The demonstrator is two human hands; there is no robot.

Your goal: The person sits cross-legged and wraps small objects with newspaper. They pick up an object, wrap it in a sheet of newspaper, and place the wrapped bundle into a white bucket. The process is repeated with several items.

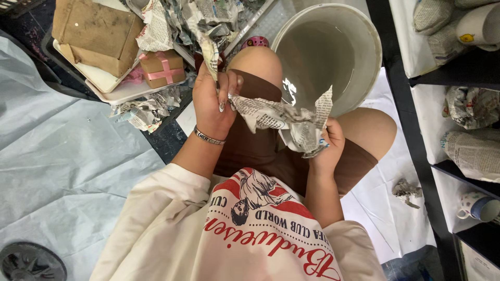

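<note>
A crumpled sheet of newspaper (284, 119) stretches across my lap between both hands. My left hand (213, 101), with a bracelet on the wrist, pinches its upper left end; a strip of paper runs up from that hand toward the pile above. My right hand (329, 141) is closed around the wadded right end, and whatever sits inside the wad is hidden. I sit with bent knees in brown shorts. A large white bucket (364, 78) holding cloudy grey water stands just beyond my knees.
A pile of crumpled newspaper (203, 21) lies at top centre. A brown cardboard box (94, 34) and a small gift box with a pink ribbon (162, 68) rest on a white tray. Black shelves at right hold paper-wrapped items (471, 106) and a mug (476, 205). Grey sheeting (62, 156) covers the floor at left.
</note>
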